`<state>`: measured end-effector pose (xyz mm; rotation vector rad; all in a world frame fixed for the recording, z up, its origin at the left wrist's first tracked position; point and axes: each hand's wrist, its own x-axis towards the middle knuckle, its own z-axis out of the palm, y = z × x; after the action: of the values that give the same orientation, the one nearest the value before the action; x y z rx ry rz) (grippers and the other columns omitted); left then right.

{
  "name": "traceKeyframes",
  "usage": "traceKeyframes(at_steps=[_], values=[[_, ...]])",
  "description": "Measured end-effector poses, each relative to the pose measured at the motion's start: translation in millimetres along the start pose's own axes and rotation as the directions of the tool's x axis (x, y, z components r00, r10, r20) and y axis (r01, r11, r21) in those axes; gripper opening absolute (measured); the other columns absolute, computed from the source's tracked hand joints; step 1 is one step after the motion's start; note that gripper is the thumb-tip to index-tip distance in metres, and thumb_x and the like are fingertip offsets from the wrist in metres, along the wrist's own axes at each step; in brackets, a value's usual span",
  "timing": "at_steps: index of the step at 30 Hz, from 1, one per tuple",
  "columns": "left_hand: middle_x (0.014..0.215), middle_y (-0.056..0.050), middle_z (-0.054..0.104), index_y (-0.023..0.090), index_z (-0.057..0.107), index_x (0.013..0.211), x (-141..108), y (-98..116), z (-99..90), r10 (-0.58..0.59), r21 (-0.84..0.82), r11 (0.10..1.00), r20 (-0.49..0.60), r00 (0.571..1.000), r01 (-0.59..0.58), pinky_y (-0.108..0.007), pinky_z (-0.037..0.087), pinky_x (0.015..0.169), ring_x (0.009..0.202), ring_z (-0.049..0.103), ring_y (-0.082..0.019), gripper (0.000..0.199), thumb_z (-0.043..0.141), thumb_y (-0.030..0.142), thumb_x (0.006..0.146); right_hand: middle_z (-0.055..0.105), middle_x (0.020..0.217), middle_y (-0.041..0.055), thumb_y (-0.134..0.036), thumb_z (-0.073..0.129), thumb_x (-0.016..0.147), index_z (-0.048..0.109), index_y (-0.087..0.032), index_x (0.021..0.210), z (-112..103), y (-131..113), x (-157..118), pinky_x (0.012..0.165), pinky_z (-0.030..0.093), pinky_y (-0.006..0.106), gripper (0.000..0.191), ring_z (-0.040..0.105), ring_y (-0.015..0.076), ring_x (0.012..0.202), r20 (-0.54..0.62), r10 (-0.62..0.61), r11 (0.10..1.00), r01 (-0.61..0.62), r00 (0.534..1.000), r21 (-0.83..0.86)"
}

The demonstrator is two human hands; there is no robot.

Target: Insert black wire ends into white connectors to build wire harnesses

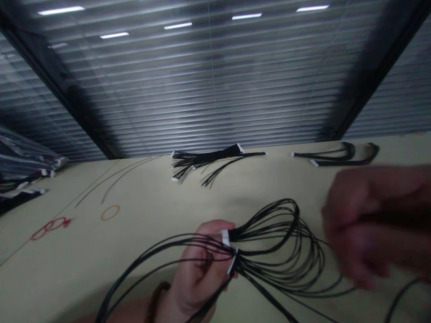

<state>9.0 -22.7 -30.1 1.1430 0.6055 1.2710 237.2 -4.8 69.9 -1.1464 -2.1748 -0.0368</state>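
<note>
My left hand (198,269) is closed around a wire harness (279,264), a bundle of thin black wires with white connectors (226,237) at the fingertips. From the connectors the wires loop out to the right, while other strands hang over my left wrist toward the lower edge. To the right, my right hand (367,229) is raised near the loose wire ends, smeared by motion. Its fingers look bent, but whether they hold a wire cannot be made out.
At the back of the pale table (141,251) lie a bunch of black cables (208,157) and two bent cables (336,157). Red rings (50,228), a yellow rubber band (110,212) and bagged cables (27,157) are at left. Window blinds (215,89) rise behind.
</note>
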Motion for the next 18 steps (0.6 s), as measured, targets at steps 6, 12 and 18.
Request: traceKeyframes(at_steps=[6,12,18], values=[[0.064,0.004,0.052,0.03,0.062,0.107,-5,10,5.6,-0.041,-0.069,0.997,0.015,0.999,0.042,-0.011,0.034,0.048,0.052,0.042,-0.004,0.025,0.062,0.021,0.083,0.065,0.073,0.0006,-0.014,0.029,0.093,0.06,-0.021,0.082,38,-27,-19,0.05,0.041,0.024,0.034,0.057,0.0114,0.057,0.119,-0.283,0.958,0.287,0.952,-0.014],[0.063,0.004,0.051,0.028,0.061,0.107,-4,10,10.0,-0.02,-0.096,0.995,-0.003,1.0,0.019,-0.013,0.035,0.048,0.052,0.043,-0.005,0.026,0.062,0.021,0.083,0.066,0.083,0.0021,-0.01,0.032,0.088,0.057,-0.022,0.09,39,-20,-23,0.045,0.034,0.025,0.028,0.059,0.0142,0.066,0.186,-0.242,0.967,0.252,0.952,-0.032],[0.068,0.003,0.056,0.03,0.063,0.106,-3,11,10.8,-0.011,-0.139,0.99,0.011,1.0,0.012,-0.012,0.035,0.049,0.054,0.044,-0.004,0.027,0.064,0.019,0.081,0.065,0.082,0.0012,-0.008,0.032,0.087,0.057,-0.022,0.09,37,-21,-26,0.047,0.034,0.025,0.029,0.056,0.0129,0.062,0.151,-0.259,0.965,0.263,0.954,-0.003]])
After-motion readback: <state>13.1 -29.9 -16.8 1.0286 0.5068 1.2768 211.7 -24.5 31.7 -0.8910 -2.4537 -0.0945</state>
